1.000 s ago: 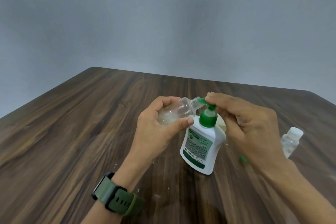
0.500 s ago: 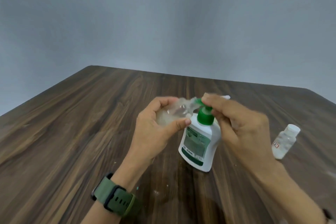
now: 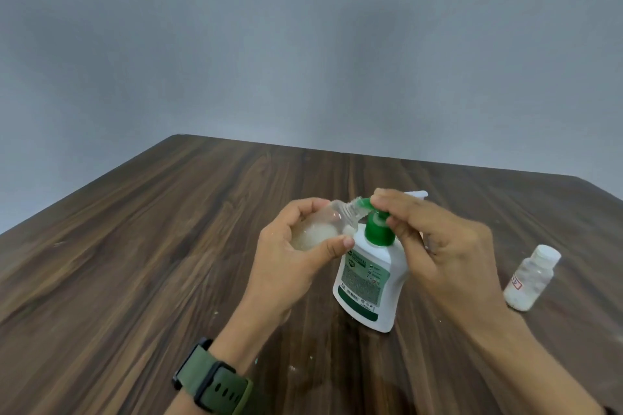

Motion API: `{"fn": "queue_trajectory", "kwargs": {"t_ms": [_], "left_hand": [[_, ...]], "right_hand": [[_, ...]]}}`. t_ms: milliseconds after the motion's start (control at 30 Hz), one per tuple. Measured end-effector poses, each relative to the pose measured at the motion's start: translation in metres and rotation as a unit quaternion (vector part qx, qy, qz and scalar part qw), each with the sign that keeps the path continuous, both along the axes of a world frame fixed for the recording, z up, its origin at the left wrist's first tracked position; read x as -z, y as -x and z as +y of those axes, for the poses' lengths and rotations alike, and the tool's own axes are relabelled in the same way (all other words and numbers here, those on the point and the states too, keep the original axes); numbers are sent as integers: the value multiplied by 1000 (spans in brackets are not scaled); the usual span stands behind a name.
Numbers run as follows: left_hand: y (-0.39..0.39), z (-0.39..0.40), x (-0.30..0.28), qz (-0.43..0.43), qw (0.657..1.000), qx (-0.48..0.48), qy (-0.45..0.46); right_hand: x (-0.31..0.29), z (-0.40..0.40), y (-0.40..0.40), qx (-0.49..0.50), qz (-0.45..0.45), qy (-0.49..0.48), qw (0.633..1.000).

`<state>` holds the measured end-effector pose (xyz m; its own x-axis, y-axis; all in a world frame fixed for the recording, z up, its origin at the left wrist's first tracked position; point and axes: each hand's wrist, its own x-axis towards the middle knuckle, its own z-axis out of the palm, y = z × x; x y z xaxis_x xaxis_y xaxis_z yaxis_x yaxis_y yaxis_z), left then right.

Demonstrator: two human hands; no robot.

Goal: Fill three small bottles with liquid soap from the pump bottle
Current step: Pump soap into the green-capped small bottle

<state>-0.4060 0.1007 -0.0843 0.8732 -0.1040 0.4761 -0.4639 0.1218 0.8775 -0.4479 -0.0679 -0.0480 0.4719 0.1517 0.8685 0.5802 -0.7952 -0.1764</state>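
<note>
A white pump bottle [image 3: 367,283] with a green pump head stands tilted on the wooden table. My left hand [image 3: 296,256] grips a small clear bottle [image 3: 333,222] on its side, with its open mouth at the green nozzle [image 3: 362,204]; whitish soap sits inside it. My right hand [image 3: 438,246] rests its fingers on top of the pump head. Another small clear bottle [image 3: 531,276] with a white cap stands to the right, partly filled with soap. Something white [image 3: 416,195] shows just behind my right hand, mostly hidden.
The dark wooden table [image 3: 151,246] stretches left and far back to a grey wall. A green watch [image 3: 212,384] is on my left wrist. Small white specks lie on the table near my wrists.
The pump head has gone down and come back up under my right fingers. The view has shifted slightly, and the capped bottle shows more fully at the right.
</note>
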Motion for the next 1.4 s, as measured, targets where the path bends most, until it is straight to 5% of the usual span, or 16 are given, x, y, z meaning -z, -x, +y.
{"fn": "queue_trajectory", "kwargs": {"t_ms": [1400], "left_hand": [[5,-2,5,32,999,27,35]], "right_hand": [[2,2,-1,-11,-3,-3,1000]]}}
